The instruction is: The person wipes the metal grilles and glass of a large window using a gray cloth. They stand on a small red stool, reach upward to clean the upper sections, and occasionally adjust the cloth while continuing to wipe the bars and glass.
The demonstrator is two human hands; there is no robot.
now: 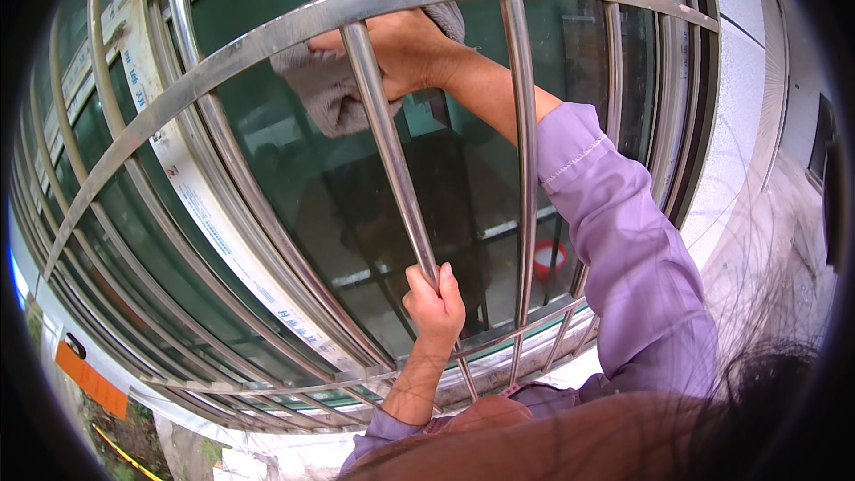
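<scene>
My right hand (407, 50) reaches between the metal bars and holds a grey cloth (327, 90) against the window glass (427, 174), at the upper middle of the view. The cloth is bunched under the palm, and part of it hangs below and left of the fingers. Lower down, my left hand (434, 300) is closed around an upright bar (394, 140) of the window grille. A curved flat crossbar (267, 40) runs in front of the right hand and hides part of its fingers.
More upright bars (524, 147) stand on both sides of my arms. A window frame (200, 207) with printed film runs down the left. An orange tag (91, 379) is at the lower left. A white wall (735, 93) borders the right. A red container (549, 262) shows in the glass area.
</scene>
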